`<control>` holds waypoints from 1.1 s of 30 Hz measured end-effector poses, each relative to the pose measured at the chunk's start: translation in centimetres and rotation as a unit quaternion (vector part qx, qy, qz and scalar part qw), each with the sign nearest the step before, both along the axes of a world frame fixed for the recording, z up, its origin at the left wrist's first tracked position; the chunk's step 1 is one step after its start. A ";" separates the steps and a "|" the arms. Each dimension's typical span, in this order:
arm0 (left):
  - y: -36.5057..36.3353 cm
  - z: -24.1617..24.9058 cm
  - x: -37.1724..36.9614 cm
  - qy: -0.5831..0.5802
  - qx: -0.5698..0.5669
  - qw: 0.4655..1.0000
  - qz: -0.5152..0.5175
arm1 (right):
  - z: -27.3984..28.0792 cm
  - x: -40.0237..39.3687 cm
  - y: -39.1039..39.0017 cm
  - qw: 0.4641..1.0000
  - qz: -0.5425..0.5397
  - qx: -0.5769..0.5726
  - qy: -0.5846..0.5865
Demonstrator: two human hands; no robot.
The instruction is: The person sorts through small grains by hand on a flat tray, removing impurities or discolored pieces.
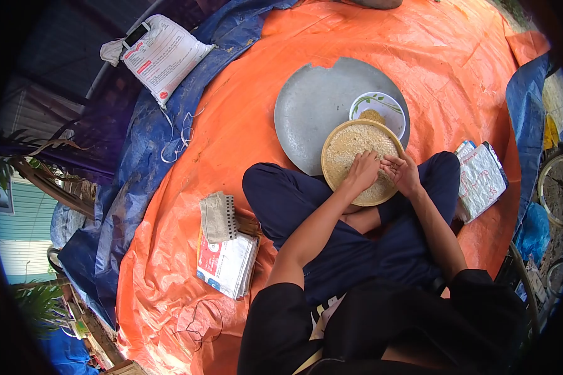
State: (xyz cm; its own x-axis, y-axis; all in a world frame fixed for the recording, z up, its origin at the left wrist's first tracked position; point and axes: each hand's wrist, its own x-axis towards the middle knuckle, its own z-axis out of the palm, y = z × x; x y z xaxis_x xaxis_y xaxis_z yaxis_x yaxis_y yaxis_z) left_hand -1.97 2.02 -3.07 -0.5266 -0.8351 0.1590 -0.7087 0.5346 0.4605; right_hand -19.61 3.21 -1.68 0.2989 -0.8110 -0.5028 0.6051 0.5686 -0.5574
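A round woven tray (333, 174) holding pale grain (347, 145) rests at my crossed legs. Over the grain is my left hand (364, 167), its fingers bent down at the surface. My right hand (402, 172) is at the tray's right side, palm turned up and fingers curled toward the left hand. Whatever the fingertips of either hand hold is too small to make out. Just beyond the tray, a white bowl (391, 110) with green leaf patterns contains brownish grain (373, 116). Bowl and tray overlap a large grey round board (306, 103) with a chipped far edge.
An orange tarp (231, 125) covers the ground, with blue tarp (131, 156) along the left. A white printed sack (167, 59) lies at upper left. Stacked folded sacks (225, 265) under a grey cloth (218, 219) sit left of my legs; another stack (481, 178) lies right.
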 end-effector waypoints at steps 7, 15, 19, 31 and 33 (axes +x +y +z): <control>0.0 -0.1 0.0 -0.004 -0.003 1.000 -0.001 | 0.0 0.0 0.0 1.000 -0.002 0.003 -0.003; 0.1 0.2 0.0 -0.002 -0.007 1.000 0.000 | -0.1 0.0 -0.1 1.000 -0.003 0.003 0.000; 0.0 0.1 0.0 -0.004 -0.006 1.000 0.001 | 0.1 0.0 0.0 1.000 -0.003 0.004 -0.001; 0.0 0.1 0.0 -0.017 -0.004 1.000 -0.001 | -0.3 -0.1 -0.1 1.000 0.001 0.002 -0.005; 0.0 0.3 0.0 -0.013 -0.004 1.000 -0.002 | -0.2 -0.1 -0.1 1.000 -0.001 0.002 -0.002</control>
State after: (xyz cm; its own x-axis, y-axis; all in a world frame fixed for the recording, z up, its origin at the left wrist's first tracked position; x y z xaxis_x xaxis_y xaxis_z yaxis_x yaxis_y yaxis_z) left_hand -1.97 2.03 -2.80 -0.5338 -0.8320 0.1507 -0.7188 0.5404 0.4374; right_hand -19.71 3.15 -1.90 0.3002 -0.8092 -0.5050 0.6085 0.5702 -0.5519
